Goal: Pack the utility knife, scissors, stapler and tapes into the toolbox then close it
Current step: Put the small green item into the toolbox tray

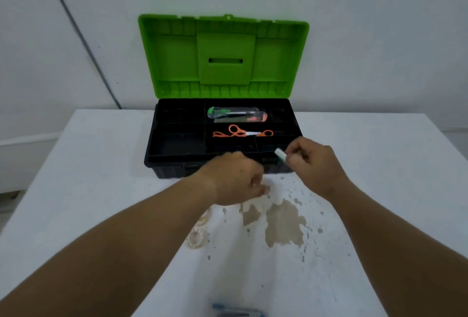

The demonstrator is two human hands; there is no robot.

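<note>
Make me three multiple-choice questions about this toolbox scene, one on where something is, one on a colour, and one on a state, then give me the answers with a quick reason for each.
1. Where are the scissors?
A. On the table in front of the box
B. In a compartment of the toolbox's tray
C. In the left hand

2. What colour is the toolbox lid?
A. Bright green
B. Red
C. Yellow

3. What state is the toolbox in?
A. Shut and latched
B. Lid half lowered
C. Open, lid standing upright

Answers:
1. B, the orange-handled scissors lie in the tray, in a middle compartment just in front of the utility knife.
2. A, the raised lid is bright green over a black base.
3. C, the lid stands up at the back and the tray is exposed, while the right hand holds a small pale object at the front edge.
</note>
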